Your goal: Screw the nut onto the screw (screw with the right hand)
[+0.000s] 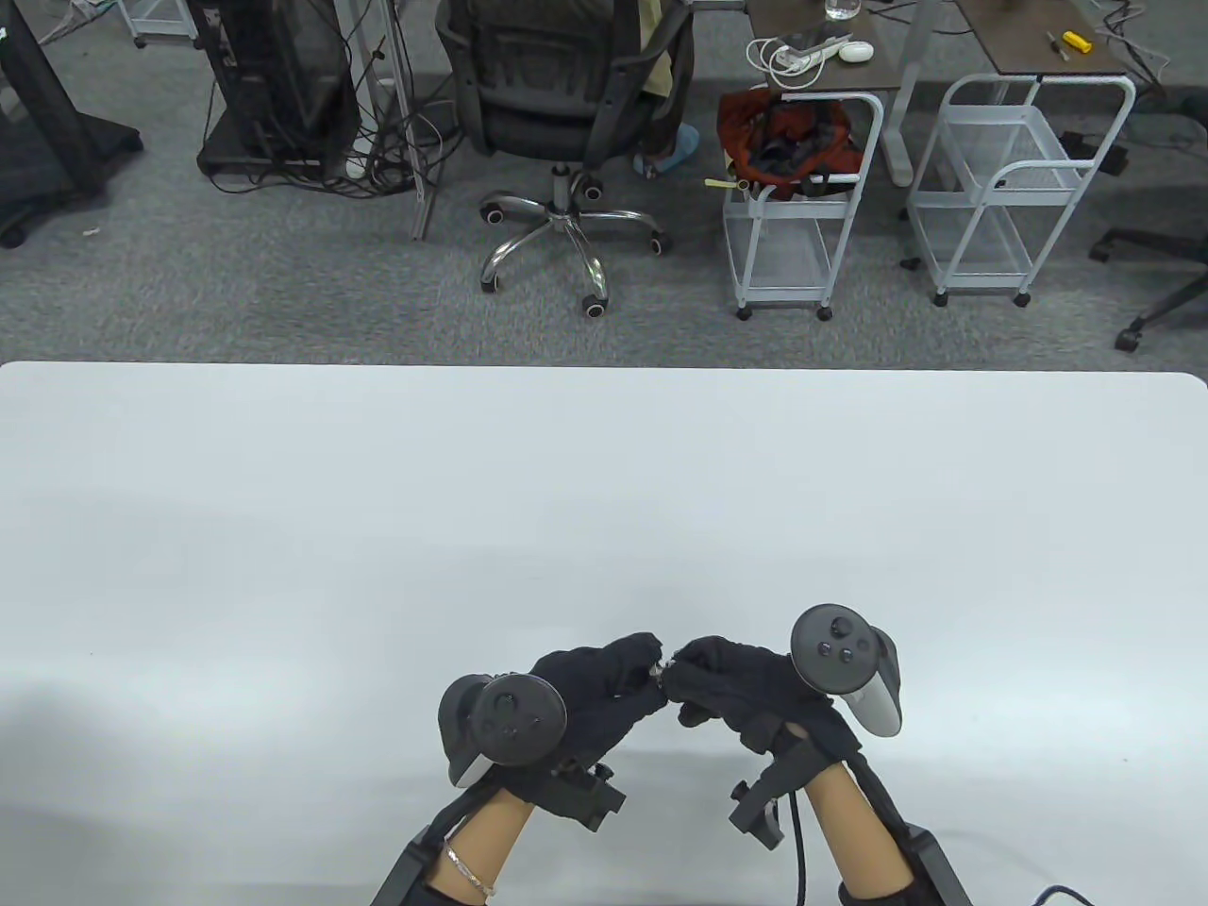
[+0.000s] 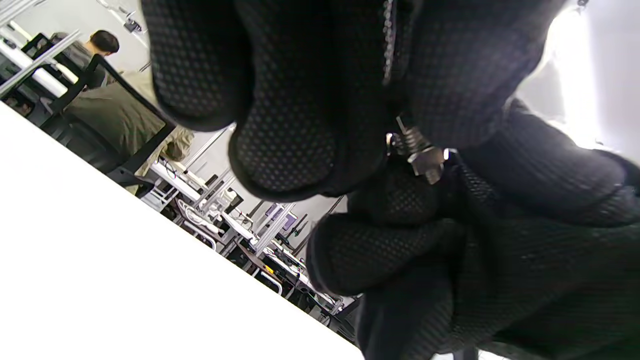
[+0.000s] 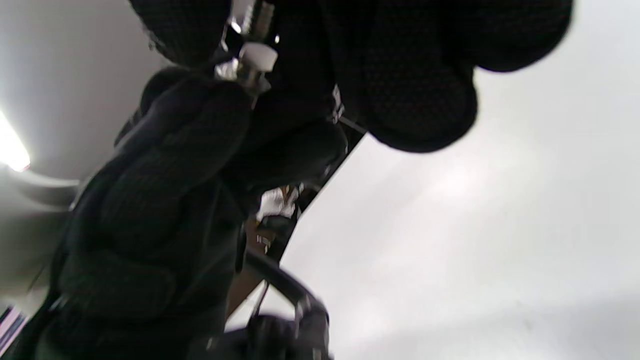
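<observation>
Both gloved hands meet low over the white table (image 1: 604, 491), near its front edge. My left hand (image 1: 649, 666) pinches one end of a small metal screw (image 1: 664, 669). My right hand (image 1: 683, 666) pinches the other end. In the left wrist view the threaded shank (image 2: 407, 134) runs out from between my left fingers (image 2: 300, 125) into a hex nut (image 2: 428, 160) at my right fingertips (image 2: 400, 200). In the right wrist view the threads (image 3: 261, 15) sit between my right fingers (image 3: 400, 75), and a bright hex piece (image 3: 252, 56) lies against my left hand (image 3: 150, 175).
Beyond the table's far edge stand an office chair (image 1: 566, 113) and two white wire carts (image 1: 802, 189). A person sits far off in the left wrist view (image 2: 102, 42).
</observation>
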`<state>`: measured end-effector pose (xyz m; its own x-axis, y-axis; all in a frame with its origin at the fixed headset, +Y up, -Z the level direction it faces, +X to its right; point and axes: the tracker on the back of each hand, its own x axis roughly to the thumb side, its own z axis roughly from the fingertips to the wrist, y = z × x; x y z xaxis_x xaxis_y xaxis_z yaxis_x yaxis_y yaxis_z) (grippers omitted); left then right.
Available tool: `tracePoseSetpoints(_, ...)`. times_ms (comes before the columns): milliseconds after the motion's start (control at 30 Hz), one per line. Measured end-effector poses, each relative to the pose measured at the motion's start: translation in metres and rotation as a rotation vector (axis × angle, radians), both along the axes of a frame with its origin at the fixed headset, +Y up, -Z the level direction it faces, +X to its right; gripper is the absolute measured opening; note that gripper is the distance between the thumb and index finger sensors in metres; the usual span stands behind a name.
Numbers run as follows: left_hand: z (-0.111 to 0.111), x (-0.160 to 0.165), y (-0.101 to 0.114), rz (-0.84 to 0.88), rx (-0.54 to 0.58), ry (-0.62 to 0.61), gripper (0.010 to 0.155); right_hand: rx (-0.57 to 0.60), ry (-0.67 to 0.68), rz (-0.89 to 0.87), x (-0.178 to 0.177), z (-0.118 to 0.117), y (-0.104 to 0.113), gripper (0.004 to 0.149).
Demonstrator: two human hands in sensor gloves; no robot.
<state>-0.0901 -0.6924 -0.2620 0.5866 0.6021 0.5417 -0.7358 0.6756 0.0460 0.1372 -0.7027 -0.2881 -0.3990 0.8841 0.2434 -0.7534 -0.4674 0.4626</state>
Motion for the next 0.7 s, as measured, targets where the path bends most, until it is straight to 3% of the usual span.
tracePoseSetpoints(167,0.0004,0.0016,-0.0004,0.016,-0.013,-0.020,0.049,0.076,-0.144,-0.059,0.0012,0.0011,-0.0019,0.044)
tracePoseSetpoints(333,0.0018,0.0012,0.0013,-0.011,0.019,0.012,0.049,0.008,-0.006,0.003,0.0003,0.0007,-0.0001,0.049)
tracePoseSetpoints(400,0.0036,0.0032,0.0027,-0.019,0.031,0.013,0.049,0.087,-0.061,0.003,0.0009,0.0001,-0.0003,0.046)
tracePoseSetpoints(500,0.0034,0.0038,0.0024,-0.014,0.030,0.002,0.049,0.087,-0.153,-0.055,0.0010,0.0016,-0.0021,0.045)
tracePoseSetpoints(700,0.0041,0.0034,0.0035,-0.027,0.042,0.011,0.049,0.038,-0.024,0.006,0.0012,0.0003,-0.0011,0.049)
